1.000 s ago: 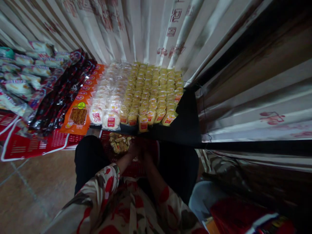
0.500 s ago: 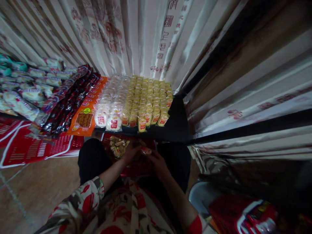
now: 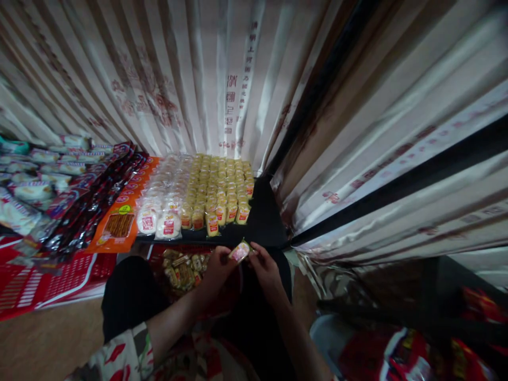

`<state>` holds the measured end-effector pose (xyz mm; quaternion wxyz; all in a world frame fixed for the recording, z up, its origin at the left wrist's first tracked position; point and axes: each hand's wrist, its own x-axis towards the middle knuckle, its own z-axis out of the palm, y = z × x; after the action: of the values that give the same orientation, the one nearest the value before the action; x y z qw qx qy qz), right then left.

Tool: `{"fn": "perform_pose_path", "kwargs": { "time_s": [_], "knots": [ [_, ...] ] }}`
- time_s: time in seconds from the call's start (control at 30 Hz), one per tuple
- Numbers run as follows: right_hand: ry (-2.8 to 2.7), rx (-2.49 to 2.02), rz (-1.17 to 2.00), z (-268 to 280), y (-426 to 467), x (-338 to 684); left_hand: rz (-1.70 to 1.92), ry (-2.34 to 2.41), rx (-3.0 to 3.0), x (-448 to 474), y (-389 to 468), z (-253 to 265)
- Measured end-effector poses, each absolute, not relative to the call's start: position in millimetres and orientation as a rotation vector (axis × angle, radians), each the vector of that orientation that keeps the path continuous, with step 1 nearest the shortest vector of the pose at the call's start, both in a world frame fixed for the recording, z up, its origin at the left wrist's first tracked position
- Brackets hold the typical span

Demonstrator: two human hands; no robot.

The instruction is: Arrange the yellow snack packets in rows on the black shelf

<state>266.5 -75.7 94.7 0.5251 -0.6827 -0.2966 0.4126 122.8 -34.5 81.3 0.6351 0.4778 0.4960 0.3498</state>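
Observation:
A small wrapped biscuit or cake (image 3: pixel 239 251) with a pale, pinkish label is held between my two hands above my lap. My left hand (image 3: pixel 217 267) pinches its left end. At the right end, the thumb and fingers of my right hand (image 3: pixel 265 267) are closed on the wrapper. Below my left hand, a red basket (image 3: pixel 238 288) holds loose golden-wrapped snacks (image 3: pixel 184 272). Just beyond my hands, rows of yellow-wrapped cakes (image 3: pixel 222 193) stand on a black surface (image 3: pixel 264 217), beside rows of round white packets (image 3: pixel 166 196).
An orange snack bag (image 3: pixel 117 230), dark red packets (image 3: pixel 93 206) and white packets (image 3: pixel 34 190) lie to the left. Red baskets (image 3: pixel 59 280) sit under them. Pleated curtains (image 3: pixel 190 79) hang behind and to the right. Red packages (image 3: pixel 381 354) are at lower right.
The view has swung, so the table goods appear farther left and lower. My hands have come up out of the basket with the wrapped snack, which now shows its label side.

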Motion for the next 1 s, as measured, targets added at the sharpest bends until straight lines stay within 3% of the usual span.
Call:
{"fn": "perform_pose_path", "kwargs": {
  "time_s": [0.17,0.5,1.0],
  "knots": [
    [-0.627,-1.535,0.926,98.0,-74.1,263.9,0.968,1.094,1.119,162.5,-28.9,81.7],
    [-0.769,-1.613,0.852,93.6,-42.1,313.6,0.831,1.328,1.458,210.6,-12.2,102.3],
    [-0.975,-1.494,0.808,85.8,70.4,364.5,0.715,1.222,1.266,277.3,40.9,107.1]
  ]
}}
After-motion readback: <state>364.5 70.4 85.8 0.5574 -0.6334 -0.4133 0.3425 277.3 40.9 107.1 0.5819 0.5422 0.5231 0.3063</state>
